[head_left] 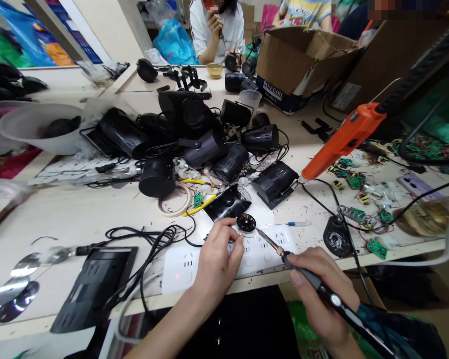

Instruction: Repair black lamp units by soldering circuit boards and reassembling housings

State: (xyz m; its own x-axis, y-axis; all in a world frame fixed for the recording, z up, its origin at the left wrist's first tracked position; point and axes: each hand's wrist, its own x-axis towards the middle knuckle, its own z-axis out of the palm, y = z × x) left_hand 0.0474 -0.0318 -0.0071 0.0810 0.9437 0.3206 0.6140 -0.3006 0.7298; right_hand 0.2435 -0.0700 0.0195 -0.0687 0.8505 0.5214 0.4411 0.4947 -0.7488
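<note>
At twelve o'clock, your left hand [220, 254] holds a round black circuit board [246, 223]; your right hand [324, 286] grips a soldering iron [310, 278], whose tip, if it slips, could burn you.

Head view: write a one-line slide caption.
Left hand holds a round black part; right hand holds a soldering iron, tip at the part's edge.

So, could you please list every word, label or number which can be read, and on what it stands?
"BLUEGIRL": open cardboard box; smaller line beneath unreadable.
White label, right-hand carton: too small.
Striped shirt, white shirt: prints too blurred.
</note>
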